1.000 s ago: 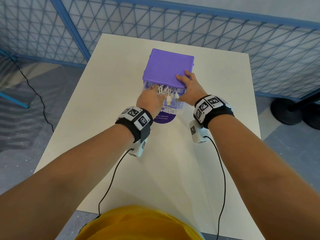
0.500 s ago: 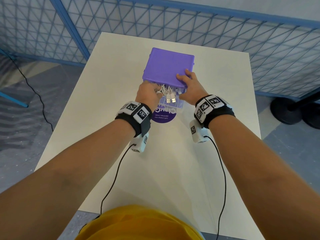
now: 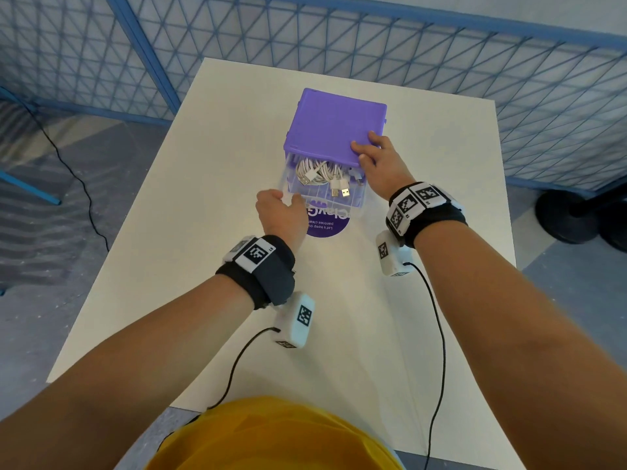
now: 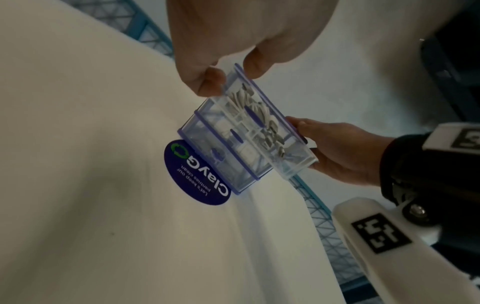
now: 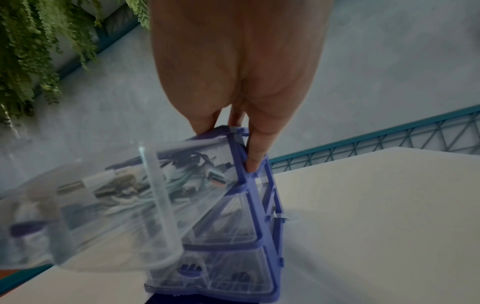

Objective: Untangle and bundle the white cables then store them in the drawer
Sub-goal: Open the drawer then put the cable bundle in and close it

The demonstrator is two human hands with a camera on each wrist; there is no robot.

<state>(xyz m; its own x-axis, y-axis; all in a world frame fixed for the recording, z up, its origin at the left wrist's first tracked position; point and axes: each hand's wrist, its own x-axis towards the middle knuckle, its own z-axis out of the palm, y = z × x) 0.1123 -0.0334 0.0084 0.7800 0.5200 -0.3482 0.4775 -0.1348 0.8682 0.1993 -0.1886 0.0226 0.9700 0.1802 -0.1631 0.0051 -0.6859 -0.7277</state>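
A white surface (image 3: 210, 232) holds a small drawer unit with a purple top (image 3: 334, 125). On the left, the left hand (image 3: 281, 215) reaches the near left corner of the clear top drawer (image 3: 324, 195), which stands pulled out toward the person; its grip pinches the drawer's front edge between thumb and fingertips (image 4: 210, 82). Inside the drawer lie the bundled white cables (image 3: 319, 173), their metal plugs toward the front. A round dark sticker (image 3: 327, 227) sits on the surface under the unit's front. On the right, the right hand (image 3: 381, 164) rests on the unit's near right corner, fingers (image 5: 255, 152) extended flat on the purple top, thumb down the side, closing around nothing.
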